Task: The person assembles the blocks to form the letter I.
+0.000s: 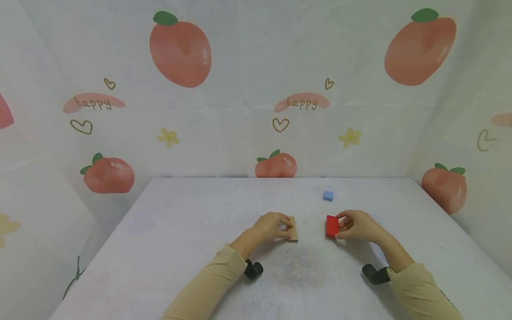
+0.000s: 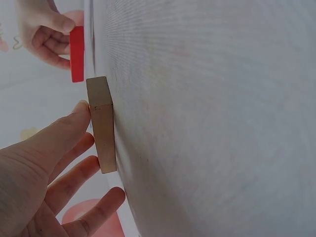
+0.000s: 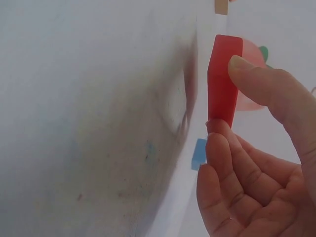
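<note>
- Tan-sleeved left hand (image 1: 269,226): thumb and fingertips grasp the wood block (image 1: 294,231), on the table (image 1: 160,262) or just above it, can't tell; uneven pressure could skew it. Long axis runs front to back.
- Blue block (image 1: 328,196): farther back, untouched.
- Red block (image 1: 331,226): seemingly raised; a weakened pinch could drop it. Long axis front to back too.
- Right hand (image 1: 358,225): thumb and fingers clasp red.

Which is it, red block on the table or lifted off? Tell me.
Lifted off: the right wrist view shows a gap between the red block and the table.
</note>
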`<act>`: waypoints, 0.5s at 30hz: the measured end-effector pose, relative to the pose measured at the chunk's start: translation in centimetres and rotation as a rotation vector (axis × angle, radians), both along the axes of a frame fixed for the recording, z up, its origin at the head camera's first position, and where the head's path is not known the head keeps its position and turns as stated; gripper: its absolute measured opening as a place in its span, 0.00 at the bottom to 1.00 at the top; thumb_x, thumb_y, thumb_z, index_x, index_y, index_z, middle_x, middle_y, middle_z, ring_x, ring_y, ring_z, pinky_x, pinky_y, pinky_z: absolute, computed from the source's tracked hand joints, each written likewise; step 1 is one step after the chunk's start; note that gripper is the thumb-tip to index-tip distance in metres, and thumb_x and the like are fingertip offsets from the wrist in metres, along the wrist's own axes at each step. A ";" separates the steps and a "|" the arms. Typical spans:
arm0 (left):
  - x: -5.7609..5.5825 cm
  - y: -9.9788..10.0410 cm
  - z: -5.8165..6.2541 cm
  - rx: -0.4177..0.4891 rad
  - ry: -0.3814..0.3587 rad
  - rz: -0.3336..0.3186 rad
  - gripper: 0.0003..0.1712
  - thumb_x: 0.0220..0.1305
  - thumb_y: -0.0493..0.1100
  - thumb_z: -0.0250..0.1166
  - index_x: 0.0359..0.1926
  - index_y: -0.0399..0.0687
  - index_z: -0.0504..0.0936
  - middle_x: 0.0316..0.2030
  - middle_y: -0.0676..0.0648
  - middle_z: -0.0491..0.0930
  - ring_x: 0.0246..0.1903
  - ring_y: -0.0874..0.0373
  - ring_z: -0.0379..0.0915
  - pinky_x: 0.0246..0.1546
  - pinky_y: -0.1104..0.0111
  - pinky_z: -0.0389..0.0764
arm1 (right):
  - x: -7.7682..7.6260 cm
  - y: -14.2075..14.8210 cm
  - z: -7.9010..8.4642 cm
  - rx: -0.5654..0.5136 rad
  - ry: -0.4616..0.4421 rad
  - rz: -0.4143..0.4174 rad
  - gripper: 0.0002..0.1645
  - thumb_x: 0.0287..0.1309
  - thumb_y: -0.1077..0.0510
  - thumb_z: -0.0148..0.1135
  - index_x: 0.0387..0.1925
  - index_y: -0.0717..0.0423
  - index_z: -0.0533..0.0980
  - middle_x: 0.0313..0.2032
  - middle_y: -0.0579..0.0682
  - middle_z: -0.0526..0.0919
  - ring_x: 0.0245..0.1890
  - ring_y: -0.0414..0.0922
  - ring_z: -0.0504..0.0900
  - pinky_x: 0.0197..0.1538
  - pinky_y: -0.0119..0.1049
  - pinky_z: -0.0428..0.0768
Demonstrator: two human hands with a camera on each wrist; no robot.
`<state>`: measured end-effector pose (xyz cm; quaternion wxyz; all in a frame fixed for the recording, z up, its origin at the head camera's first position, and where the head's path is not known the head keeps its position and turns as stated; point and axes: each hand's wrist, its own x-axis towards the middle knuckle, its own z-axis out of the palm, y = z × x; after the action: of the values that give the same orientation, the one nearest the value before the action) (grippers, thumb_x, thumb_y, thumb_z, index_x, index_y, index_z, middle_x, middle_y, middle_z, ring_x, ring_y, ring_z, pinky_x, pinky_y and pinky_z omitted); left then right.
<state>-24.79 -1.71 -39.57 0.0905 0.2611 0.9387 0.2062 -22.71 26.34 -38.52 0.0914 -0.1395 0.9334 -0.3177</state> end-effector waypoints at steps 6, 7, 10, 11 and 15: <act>0.0 0.0 0.0 0.001 -0.002 -0.001 0.20 0.54 0.51 0.69 0.48 0.54 0.84 0.56 0.53 0.77 0.60 0.55 0.70 0.61 0.63 0.70 | 0.1 -0.2 0.0 -0.007 -0.015 0.001 0.35 0.42 0.57 0.73 0.50 0.71 0.71 0.33 0.52 0.81 0.33 0.43 0.79 0.40 0.38 0.82; 0.0 0.0 0.0 0.002 -0.004 0.000 0.20 0.54 0.51 0.69 0.48 0.54 0.84 0.56 0.53 0.77 0.60 0.55 0.70 0.61 0.63 0.70 | 0.1 -0.3 0.0 -0.008 -0.012 0.004 0.35 0.41 0.57 0.73 0.50 0.71 0.71 0.33 0.52 0.81 0.33 0.43 0.79 0.40 0.38 0.82; 0.1 0.0 0.0 0.001 -0.005 0.002 0.20 0.54 0.51 0.69 0.48 0.54 0.84 0.57 0.53 0.77 0.61 0.55 0.69 0.61 0.63 0.70 | 0.2 -0.5 0.1 -0.014 -0.008 0.012 0.35 0.41 0.57 0.74 0.50 0.71 0.71 0.33 0.52 0.81 0.33 0.42 0.79 0.39 0.34 0.81; 0.1 0.0 0.0 0.001 -0.005 0.003 0.20 0.54 0.51 0.69 0.48 0.54 0.84 0.57 0.53 0.77 0.61 0.55 0.69 0.61 0.63 0.71 | 0.2 -0.6 0.1 -0.016 -0.007 0.017 0.34 0.41 0.57 0.73 0.50 0.71 0.71 0.33 0.52 0.81 0.33 0.42 0.79 0.38 0.34 0.81; 0.1 0.0 0.0 0.003 -0.002 0.006 0.20 0.54 0.51 0.68 0.48 0.54 0.84 0.57 0.53 0.77 0.60 0.55 0.70 0.60 0.63 0.71 | 0.3 -0.9 0.3 -0.015 -0.003 0.037 0.34 0.42 0.58 0.73 0.50 0.71 0.71 0.33 0.52 0.81 0.33 0.42 0.79 0.38 0.34 0.81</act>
<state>-24.69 -1.71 -39.58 0.0906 0.2583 0.9390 0.2083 -22.37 25.43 -38.23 0.0978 -0.1567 0.9281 -0.3232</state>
